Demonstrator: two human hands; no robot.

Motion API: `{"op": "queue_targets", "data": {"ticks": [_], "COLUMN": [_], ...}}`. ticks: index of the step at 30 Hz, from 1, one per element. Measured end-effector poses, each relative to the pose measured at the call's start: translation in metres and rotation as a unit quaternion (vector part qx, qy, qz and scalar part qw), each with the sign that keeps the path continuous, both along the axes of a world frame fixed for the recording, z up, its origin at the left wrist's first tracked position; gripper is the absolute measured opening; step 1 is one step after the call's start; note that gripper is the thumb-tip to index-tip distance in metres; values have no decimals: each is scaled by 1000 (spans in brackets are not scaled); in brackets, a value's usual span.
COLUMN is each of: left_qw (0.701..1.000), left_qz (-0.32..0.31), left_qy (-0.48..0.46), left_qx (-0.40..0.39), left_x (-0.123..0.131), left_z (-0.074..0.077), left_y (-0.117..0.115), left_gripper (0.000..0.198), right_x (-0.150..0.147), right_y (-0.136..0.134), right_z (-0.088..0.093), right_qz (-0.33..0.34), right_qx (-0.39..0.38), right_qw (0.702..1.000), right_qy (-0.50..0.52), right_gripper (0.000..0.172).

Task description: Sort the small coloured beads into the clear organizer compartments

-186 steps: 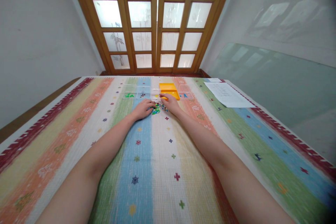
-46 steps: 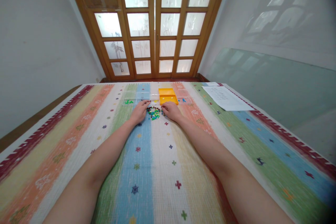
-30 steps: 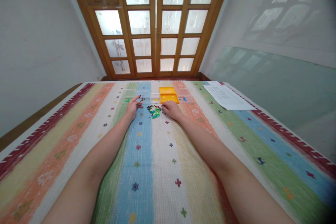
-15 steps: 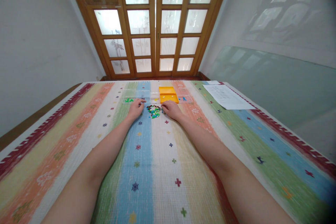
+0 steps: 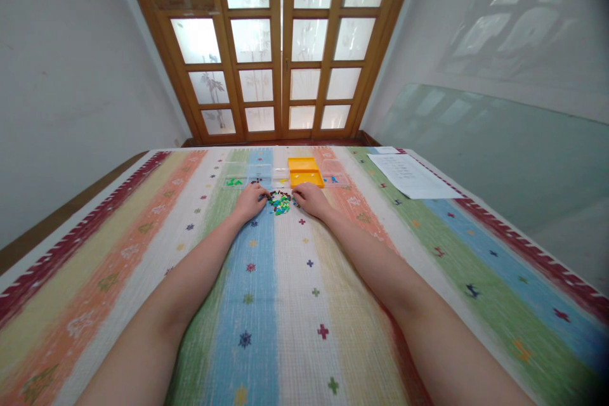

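A small pile of tiny coloured pieces point(image 5: 280, 202), green, blue and dark, lies on the striped cloth point(image 5: 285, 304) far ahead of me. My left hand point(image 5: 250, 201) rests palm down just left of the pile, its fingertips bent and pinched together at the pile's left edge. On the pile's right edge lies my right hand point(image 5: 309, 197), fingers curled and pressed together. Whether either hand has a piece in it is too small to see. Behind the pile stands an orange tray point(image 5: 305, 172).
A row of clear compartments point(image 5: 259, 172) flanks the orange tray, with green pieces point(image 5: 233, 182) at the left, dark pieces point(image 5: 257, 180) beside them and blue pieces point(image 5: 334, 179) at the right. A printed sheet point(image 5: 409, 174) lies far right. Wooden glazed doors point(image 5: 280, 44) stand behind.
My left hand reached out to the clear compartment with dark pieces, then drew back to the pile's left edge. My right hand has stayed at the pile's right edge.
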State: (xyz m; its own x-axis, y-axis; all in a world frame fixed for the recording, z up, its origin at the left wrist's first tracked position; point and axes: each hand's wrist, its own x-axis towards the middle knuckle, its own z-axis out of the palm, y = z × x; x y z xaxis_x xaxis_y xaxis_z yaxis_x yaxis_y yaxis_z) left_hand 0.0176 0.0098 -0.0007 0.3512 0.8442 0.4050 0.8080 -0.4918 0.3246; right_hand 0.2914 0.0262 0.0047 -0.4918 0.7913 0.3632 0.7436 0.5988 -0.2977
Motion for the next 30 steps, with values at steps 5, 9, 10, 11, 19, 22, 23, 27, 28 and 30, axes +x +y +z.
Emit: {"op": "queue_targets", "data": {"ticks": [5,9,10,11,19,22,23,27,28,30], "left_qw": [1000,1000,1000,1000,1000,1000,1000,998,996,991], "left_qz": [0,-1,-2,-4,10,7,6,20,32,56], "left_qy": [-3,-11,-12,-13,2,0,-6,-60,-80,-120], "left_qx": [1,-5,-5,-4,2,3,5,1,-5,-14], "left_x": [0,1,1,1,1,2,2,2,2,2], "left_z": [-1,0,0,1,2,1,2,4,5,6], "left_y": [1,0,-1,-1,-2,-2,-2,-2,-2,-3], "left_gripper": [18,16,16,16,15,14,13,14,15,15], "right_x": [0,0,0,0,-1,-1,-1,0,0,0], "right_y": [0,0,1,1,-1,-1,-1,1,1,2], "right_z": [0,-1,-1,-1,1,1,1,-1,-1,-2], "right_qz": [1,1,1,1,0,2,3,4,6,8], "right_qx": [-3,-6,-5,-5,-9,-8,-8,-6,-5,-2], "right_qw": [1000,1000,1000,1000,1000,1000,1000,1000,1000,1000], "right_qy": [0,3,2,0,-3,0,1,2,2,3], "right_gripper": [23,23,23,23,23,23,23,23,23,23]}}
